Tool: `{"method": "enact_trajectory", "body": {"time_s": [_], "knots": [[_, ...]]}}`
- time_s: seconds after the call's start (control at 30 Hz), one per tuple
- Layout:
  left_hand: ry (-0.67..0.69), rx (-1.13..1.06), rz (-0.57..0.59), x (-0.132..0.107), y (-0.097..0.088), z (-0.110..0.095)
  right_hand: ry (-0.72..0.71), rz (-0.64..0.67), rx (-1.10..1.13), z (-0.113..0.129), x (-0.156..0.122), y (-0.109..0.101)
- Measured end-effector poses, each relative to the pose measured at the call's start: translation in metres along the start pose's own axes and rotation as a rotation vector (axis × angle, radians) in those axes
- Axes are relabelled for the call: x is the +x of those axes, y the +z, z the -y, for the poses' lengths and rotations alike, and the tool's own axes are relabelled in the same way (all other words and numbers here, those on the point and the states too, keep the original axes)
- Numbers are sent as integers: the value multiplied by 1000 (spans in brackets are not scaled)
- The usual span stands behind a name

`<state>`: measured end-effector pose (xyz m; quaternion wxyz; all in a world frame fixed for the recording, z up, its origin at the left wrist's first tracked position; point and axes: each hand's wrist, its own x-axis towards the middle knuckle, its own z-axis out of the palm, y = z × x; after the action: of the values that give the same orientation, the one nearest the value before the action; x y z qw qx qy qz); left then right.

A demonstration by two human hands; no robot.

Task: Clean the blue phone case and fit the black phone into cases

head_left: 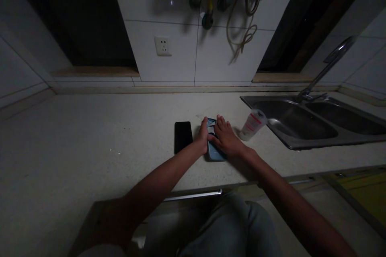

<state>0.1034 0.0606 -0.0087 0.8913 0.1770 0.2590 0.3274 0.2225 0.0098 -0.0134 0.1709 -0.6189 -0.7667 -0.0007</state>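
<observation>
A light blue phone case [215, 153] lies on the white countertop, its upper part showing pale areas and a dark-edged opening. My left hand [202, 138] grips its left edge, the thumb along the side and the other fingers mostly hidden. Across its right side lies my right hand [225, 137], fingers stretched out and a little apart, thumb reaching over the case. Whether a phone sits inside the case I cannot tell. Just left of my left hand, a black phone [182, 136] rests flat, its lower right corner behind my wrist.
A clear plastic cup with red print [252, 125] leans tilted right of my right hand. Farther right is a double steel sink [291, 144] with a tall faucet [328, 64]. The tiled wall behind carries a socket [163, 45], pipes and a tied cord [245, 39].
</observation>
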Motion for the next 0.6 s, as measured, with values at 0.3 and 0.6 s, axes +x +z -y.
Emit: {"method": "enact_trajectory", "body": {"time_s": [0.3,0.6], "knots": [[42,-88,-4,-5,14,2,-103,-65,163,17,4,6],[-62,-76,-31,-8,11,-3,-188,-5,143,39,-10,-8]]}}
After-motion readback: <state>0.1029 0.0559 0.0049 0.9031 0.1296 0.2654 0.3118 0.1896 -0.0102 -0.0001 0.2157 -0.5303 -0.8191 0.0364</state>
